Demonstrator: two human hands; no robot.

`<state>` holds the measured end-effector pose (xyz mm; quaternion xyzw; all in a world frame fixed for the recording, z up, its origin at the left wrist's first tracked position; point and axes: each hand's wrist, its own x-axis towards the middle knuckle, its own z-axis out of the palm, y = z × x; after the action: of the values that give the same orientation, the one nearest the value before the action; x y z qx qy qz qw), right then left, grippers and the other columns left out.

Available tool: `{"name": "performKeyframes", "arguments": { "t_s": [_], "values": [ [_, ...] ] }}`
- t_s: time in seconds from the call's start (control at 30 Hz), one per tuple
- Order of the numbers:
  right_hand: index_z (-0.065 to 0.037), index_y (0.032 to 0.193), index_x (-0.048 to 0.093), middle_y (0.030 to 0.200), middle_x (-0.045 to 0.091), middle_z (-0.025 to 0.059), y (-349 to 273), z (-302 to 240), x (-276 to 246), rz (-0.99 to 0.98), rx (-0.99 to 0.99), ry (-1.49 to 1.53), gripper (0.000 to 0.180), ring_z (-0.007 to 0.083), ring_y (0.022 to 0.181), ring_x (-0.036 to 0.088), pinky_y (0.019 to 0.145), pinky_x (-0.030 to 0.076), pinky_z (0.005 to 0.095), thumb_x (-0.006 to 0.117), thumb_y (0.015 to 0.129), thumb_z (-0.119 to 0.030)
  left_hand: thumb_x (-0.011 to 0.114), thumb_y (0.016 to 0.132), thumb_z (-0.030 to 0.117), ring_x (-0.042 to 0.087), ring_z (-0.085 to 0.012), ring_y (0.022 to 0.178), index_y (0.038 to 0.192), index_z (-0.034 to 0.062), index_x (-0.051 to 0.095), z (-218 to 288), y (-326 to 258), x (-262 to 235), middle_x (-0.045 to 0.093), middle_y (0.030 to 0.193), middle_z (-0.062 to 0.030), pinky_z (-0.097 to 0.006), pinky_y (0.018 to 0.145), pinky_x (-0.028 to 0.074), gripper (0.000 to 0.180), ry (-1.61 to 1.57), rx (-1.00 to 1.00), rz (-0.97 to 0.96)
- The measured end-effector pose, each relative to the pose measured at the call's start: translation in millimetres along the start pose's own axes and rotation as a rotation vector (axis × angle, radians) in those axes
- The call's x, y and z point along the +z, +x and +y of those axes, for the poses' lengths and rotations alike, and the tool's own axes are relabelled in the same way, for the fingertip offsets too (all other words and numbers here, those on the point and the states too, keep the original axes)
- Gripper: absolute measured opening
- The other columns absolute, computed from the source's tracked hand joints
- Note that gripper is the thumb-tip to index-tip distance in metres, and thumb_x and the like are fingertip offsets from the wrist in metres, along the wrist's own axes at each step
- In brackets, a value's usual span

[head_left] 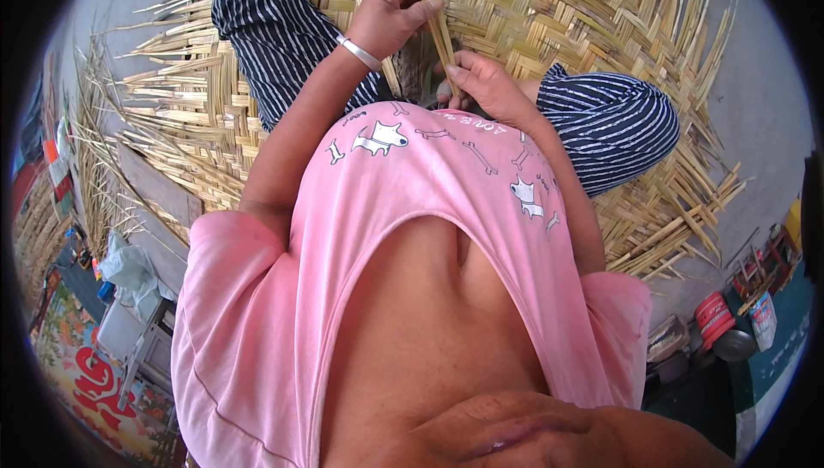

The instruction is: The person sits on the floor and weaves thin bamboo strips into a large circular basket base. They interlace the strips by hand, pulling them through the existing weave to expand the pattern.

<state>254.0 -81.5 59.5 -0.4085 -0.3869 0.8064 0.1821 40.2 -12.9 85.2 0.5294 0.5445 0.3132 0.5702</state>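
A large woven mat of flat, straw-coloured reed strips (549, 4) spreads beneath me, with loose strip ends fringing its edges. My left hand (390, 20), a pale bracelet (359, 53) on its wrist, pinches a narrow reed strip (439, 33) between thumb and fingers. Lower along the same strip, my right hand (487, 83) is closed with thumb and fingertips on it. The strip runs up past my left hand toward the top of the view, where it seems to part in two. Some right fingertips and the strip's lower end are partly hidden near my shirt.
My legs in striped trousers (614, 124) rest on the mat, one bent at the right. Loose reeds (99, 137) lie at the left, near a clear plastic bag (129, 264). Off to the right stand a red bucket (713, 317) and a dark round pan (735, 345).
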Motion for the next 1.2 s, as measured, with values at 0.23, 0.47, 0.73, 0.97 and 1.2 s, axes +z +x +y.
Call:
{"name": "performKeyframes", "arguments": {
  "t_s": [0.23,0.47,0.73,0.97,1.2],
  "values": [
    [0.001,0.113,0.059,0.086,0.069,0.0087,7,-2,1,0.060,0.012,-0.087,0.029,0.0102,0.065,0.063,0.058,0.053,0.0248,0.054,0.106,-0.027,0.075,0.095,0.025,0.061,-0.0073,0.069,0.106,-0.0022,0.072,1,3,0,0.069,0.081,-0.0019,-0.024,0.060,0.051,0.029,0.067,-0.033,0.017],
    [-0.001,0.109,0.059,0.085,0.069,0.0086,14,1,-3,0.051,0.011,-0.117,0.027,0.0111,0.064,0.063,0.055,0.053,0.0258,0.055,0.106,-0.027,0.074,0.095,0.022,0.065,-0.0087,0.075,0.112,-0.0031,0.070,8,3,1,0.071,0.087,-0.0044,-0.025,0.065,0.055,0.031,0.060,-0.089,0.007],
    [-0.002,0.117,0.060,0.085,0.069,0.0068,15,2,-2,0.042,0.016,-0.110,0.028,0.0102,0.064,0.062,0.055,0.053,0.0247,0.055,0.106,-0.027,0.072,0.097,0.017,0.065,-0.0103,0.082,0.112,-0.0051,0.068,18,-7,3,0.072,0.091,-0.0064,-0.028,0.073,0.056,0.027,0.071,-0.066,0.008],
    [-0.001,0.122,0.060,0.087,0.071,0.0068,16,7,-4,0.034,0.009,-0.140,0.031,0.0102,0.066,0.065,0.054,0.053,0.0234,0.053,0.107,-0.028,0.072,0.096,0.013,0.064,-0.0110,0.082,0.111,-0.0037,0.068,23,-22,11,0.071,0.097,-0.0082,-0.029,0.072,0.054,0.023,0.136,0.129,-0.040],
    [-0.001,0.122,0.059,0.086,0.070,0.0079,17,4,-5,0.032,0.045,-0.096,0.031,0.0097,0.065,0.065,0.053,0.052,0.0225,0.052,0.108,-0.028,0.070,0.098,0.017,0.058,-0.0081,0.076,0.111,-0.0021,0.067,3,1,8,0.067,0.090,-0.0015,-0.026,0.065,0.049,0.023,-0.092,-0.050,0.012]
  ]
}}
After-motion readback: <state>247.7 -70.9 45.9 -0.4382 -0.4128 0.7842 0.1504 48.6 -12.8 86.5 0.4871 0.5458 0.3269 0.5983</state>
